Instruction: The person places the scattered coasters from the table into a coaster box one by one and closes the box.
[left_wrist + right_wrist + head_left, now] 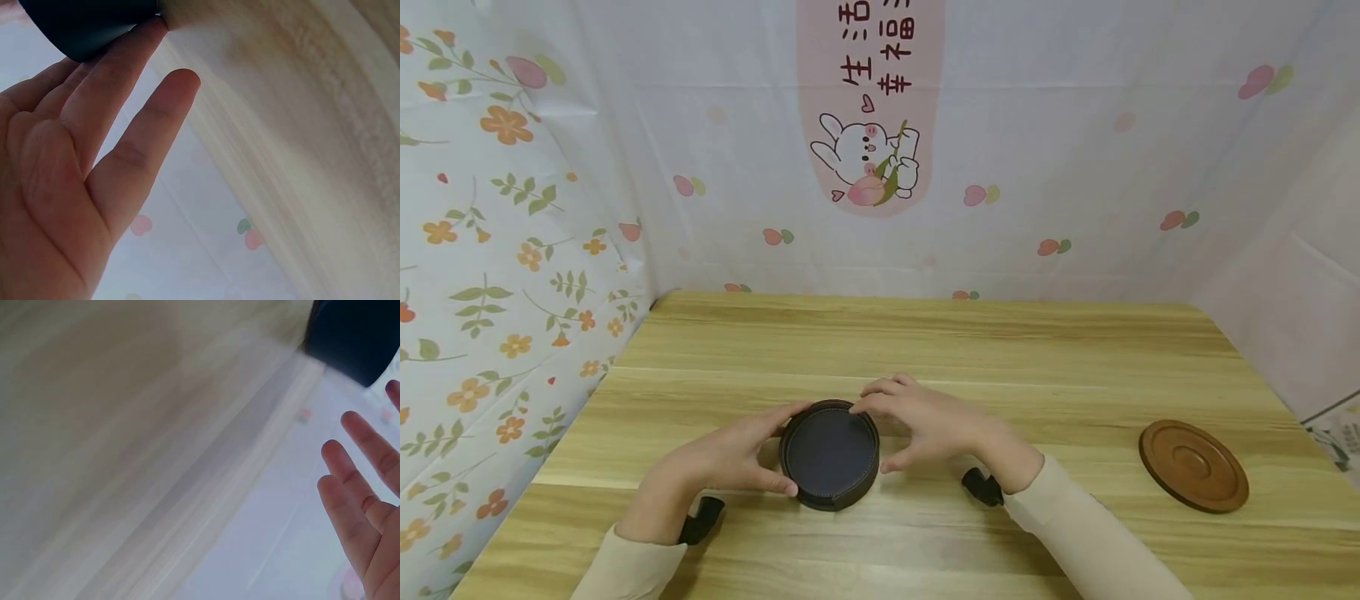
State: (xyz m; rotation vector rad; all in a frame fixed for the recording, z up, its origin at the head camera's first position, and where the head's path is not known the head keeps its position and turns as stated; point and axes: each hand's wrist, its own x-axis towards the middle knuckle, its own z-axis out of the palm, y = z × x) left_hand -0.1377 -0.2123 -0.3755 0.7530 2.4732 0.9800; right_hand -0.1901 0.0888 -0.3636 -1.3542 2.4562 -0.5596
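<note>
A round black coaster holder [853, 492] stands on the table in the head view, with a dark, stitched-edge coaster [831, 452] lying in its top. My left hand [726, 454] holds the holder from the left, thumb at its near side and index finger at its far rim. In the left wrist view, a fingertip [159, 28] touches the holder's dark wall [94, 22]. To the right, my right hand [932, 425] has its fingers spread beside the holder. The right wrist view shows those fingers [344, 462] apart from the holder [353, 340]; its thumb is out of that view.
A round brown wooden saucer [1193, 465] lies on the wood-grain table [925, 342] at the right. Patterned cloth [1060, 150] hangs behind the table, and flowered cloth [505, 275] hangs on the left. Black wrist-worn devices [702, 518] sit under both wrists.
</note>
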